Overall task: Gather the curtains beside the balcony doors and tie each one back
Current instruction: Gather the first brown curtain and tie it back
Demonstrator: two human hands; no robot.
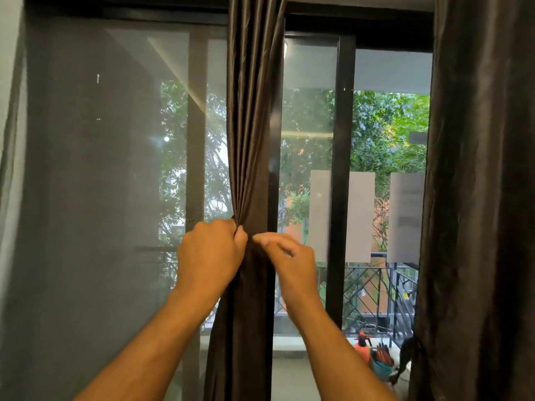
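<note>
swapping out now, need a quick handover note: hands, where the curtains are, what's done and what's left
Left hand: grips the gathered folds of the middle dark brown curtain.
Right hand: fingers loosely curled at the same bunch, touching or pinching the fabric; cannot tell which.
Right curtain: hangs at the right edge, with a dark tieback low on its inner edge.
Done: middle curtain gathered.
Left: tie it; no tie shows around it yet. Check the right curtain's tie.

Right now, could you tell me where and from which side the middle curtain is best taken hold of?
Take the middle curtain at its pinched waist, where the left hand grips the pleats. The folds converge there into a narrow bundle. The right hand would probably best wrap it from the right, the open side.
</note>
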